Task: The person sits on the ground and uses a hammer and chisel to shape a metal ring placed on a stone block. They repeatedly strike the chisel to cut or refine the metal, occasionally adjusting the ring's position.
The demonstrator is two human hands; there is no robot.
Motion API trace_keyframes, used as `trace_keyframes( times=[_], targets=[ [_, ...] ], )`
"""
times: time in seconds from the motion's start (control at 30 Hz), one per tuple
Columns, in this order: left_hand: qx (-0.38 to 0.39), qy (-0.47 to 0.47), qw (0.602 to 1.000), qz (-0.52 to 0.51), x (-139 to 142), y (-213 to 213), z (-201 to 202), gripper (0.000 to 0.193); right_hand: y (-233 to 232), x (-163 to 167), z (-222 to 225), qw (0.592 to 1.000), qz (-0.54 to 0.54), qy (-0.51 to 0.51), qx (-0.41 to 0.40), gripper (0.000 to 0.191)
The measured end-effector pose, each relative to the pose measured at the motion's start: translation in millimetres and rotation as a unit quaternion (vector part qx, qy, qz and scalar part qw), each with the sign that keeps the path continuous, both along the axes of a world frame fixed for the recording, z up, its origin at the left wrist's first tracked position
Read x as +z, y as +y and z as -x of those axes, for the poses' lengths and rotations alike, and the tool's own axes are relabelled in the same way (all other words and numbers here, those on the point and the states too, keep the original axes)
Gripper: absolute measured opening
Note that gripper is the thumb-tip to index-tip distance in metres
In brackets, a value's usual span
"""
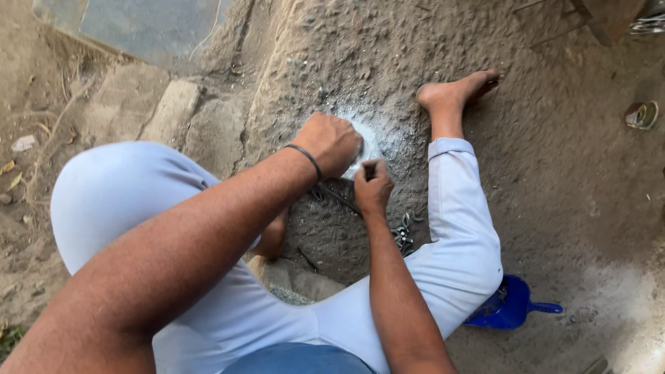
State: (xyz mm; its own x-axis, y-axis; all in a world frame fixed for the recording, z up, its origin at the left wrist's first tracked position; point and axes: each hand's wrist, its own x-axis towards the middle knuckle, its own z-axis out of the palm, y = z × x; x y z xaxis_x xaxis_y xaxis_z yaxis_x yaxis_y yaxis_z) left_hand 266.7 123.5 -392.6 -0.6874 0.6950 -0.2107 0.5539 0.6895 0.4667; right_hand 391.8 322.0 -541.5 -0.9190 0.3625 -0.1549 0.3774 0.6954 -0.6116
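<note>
I sit on bare earth with my legs in light trousers spread apart. My left hand [334, 142], a dark band on its wrist, is closed and pressed down on a whitish powdery patch [370, 142] on the ground; what it grips is hidden. My right hand [373, 187] is closed around a thin dark metal tool [336, 195] that runs down to the left, its tip at the white patch. A small dark bunch of metal pieces [402, 234] lies on the ground by my right forearm.
My bare right foot [457, 93] rests beyond the white patch. A blue plastic scoop [511, 305] lies by my right thigh. A round tin lid [641, 114] sits at the far right. Stone slabs [170, 111] and a grey sheet [145, 28] edge the upper left.
</note>
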Motion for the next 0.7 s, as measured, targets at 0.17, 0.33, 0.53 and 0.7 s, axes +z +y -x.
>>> trace_keyframes(
  times=[0.17,0.33,0.53,0.7],
  targets=[
    [-0.017,-0.004,1.0,0.006,2,2,0,0.015,2,-4,-5,0.999,-0.004,-0.031,0.009,0.012],
    [-0.04,-0.049,0.997,0.047,9,2,2,0.018,4,-9,-8,0.995,-0.059,0.054,0.054,0.015],
    [-0.053,-0.051,0.995,0.074,13,1,2,0.019,3,-13,-6,1.0,0.012,-0.007,-0.002,0.011],
    [-0.035,-0.014,0.999,0.038,11,0,-1,0.019,3,-14,-4,0.999,0.035,-0.022,-0.02,0.011]
  ],
)
